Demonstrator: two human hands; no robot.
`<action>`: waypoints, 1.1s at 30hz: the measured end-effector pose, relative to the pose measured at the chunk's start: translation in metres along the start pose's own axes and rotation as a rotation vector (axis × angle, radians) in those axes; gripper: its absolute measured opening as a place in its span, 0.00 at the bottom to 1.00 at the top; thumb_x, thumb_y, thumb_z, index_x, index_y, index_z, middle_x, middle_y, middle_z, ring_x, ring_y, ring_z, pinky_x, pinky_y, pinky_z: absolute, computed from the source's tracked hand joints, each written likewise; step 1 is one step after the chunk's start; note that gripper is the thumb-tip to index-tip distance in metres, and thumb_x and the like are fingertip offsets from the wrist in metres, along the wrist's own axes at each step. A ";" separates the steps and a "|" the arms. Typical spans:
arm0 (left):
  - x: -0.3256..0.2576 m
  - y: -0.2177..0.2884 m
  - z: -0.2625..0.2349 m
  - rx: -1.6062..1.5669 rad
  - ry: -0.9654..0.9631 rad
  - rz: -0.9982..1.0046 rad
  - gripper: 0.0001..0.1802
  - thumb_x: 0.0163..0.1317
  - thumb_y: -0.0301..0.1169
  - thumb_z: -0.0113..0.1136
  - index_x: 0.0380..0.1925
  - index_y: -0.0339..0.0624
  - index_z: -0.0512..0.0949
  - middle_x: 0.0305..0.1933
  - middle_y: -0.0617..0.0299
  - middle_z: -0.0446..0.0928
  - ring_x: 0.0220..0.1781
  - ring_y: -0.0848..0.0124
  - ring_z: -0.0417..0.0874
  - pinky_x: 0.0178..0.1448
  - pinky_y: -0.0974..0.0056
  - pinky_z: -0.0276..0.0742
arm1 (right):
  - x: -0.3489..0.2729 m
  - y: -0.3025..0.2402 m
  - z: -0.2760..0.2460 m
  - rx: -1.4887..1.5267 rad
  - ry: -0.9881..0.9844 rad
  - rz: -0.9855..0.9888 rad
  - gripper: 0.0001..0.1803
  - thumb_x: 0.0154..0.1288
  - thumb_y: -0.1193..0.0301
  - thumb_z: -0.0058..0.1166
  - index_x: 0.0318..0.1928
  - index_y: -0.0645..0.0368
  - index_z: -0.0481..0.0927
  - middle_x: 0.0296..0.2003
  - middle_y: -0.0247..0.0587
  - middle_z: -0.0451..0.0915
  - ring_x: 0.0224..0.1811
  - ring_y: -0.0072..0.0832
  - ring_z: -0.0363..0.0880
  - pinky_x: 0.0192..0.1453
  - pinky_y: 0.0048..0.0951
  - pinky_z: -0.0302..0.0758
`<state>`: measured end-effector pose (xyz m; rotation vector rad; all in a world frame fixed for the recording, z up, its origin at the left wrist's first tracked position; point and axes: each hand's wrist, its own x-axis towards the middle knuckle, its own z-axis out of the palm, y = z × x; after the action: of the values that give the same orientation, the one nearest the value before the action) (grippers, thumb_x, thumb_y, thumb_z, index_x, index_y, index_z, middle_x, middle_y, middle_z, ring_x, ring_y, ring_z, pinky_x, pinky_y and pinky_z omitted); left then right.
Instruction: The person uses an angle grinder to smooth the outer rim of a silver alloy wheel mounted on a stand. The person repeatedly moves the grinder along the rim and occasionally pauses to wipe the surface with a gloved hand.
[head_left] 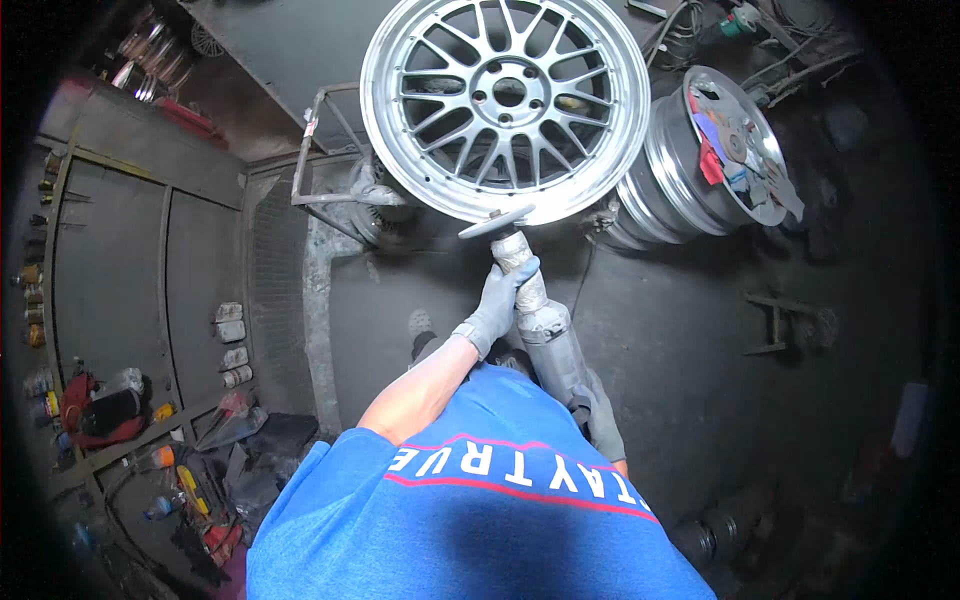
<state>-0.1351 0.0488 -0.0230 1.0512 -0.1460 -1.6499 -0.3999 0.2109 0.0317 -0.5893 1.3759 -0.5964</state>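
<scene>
A large silver multi-spoke alloy wheel (489, 84) stands tilted in front of me on a metal frame (300, 165). At its lower lip is the flat round disc (497, 222) of a long, grey, angle-grinder-like power tool (555, 350); whether the disc touches the rim I cannot tell. My gloved left hand (492, 303) is closed round the tool's wrapped, whitish neck, just behind the disc. Lower down, my gloved right hand (603, 420) grips the rear end of the body, partly hidden by my blue shirt.
Right of the wheel lies another wheel barrel (665, 165) with rags and discs on its face. Cables (680, 25) hang behind it. At left are a grey panelled wall (110, 225), bottles and a clutter of bags (265, 440). A small metal stand (770, 325) is on the right floor.
</scene>
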 end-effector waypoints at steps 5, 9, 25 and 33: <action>0.004 0.033 -0.037 0.031 0.036 0.042 0.33 0.67 0.41 0.80 0.66 0.44 0.76 0.58 0.63 0.83 0.59 0.70 0.85 0.67 0.58 0.82 | 0.009 -0.012 0.041 0.029 -0.085 0.000 0.38 0.78 0.64 0.58 0.82 0.66 0.66 0.76 0.52 0.74 0.78 0.40 0.71 0.82 0.37 0.66; 0.003 0.069 -0.050 0.050 0.073 0.107 0.38 0.67 0.40 0.80 0.72 0.42 0.73 0.62 0.62 0.83 0.61 0.68 0.85 0.68 0.58 0.82 | 0.027 -0.019 0.069 0.005 -0.143 -0.030 0.39 0.79 0.63 0.59 0.82 0.66 0.66 0.76 0.52 0.74 0.79 0.39 0.71 0.82 0.36 0.67; 0.006 0.014 0.039 0.315 0.162 0.125 0.36 0.64 0.47 0.82 0.63 0.38 0.77 0.54 0.57 0.84 0.53 0.68 0.86 0.60 0.58 0.85 | -0.018 -0.044 0.023 0.201 0.016 0.127 0.35 0.81 0.59 0.57 0.80 0.65 0.70 0.72 0.50 0.78 0.72 0.38 0.79 0.75 0.39 0.75; 0.009 0.011 0.035 0.305 0.172 0.124 0.35 0.64 0.49 0.82 0.59 0.39 0.77 0.52 0.59 0.84 0.53 0.70 0.85 0.60 0.60 0.84 | -0.037 -0.078 0.047 0.245 0.063 0.229 0.35 0.81 0.59 0.56 0.80 0.62 0.70 0.72 0.51 0.78 0.72 0.40 0.79 0.75 0.42 0.76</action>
<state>-0.1512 0.0228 -0.0003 1.3813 -0.3499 -1.4462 -0.3606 0.1825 0.1165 -0.2138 1.3808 -0.5895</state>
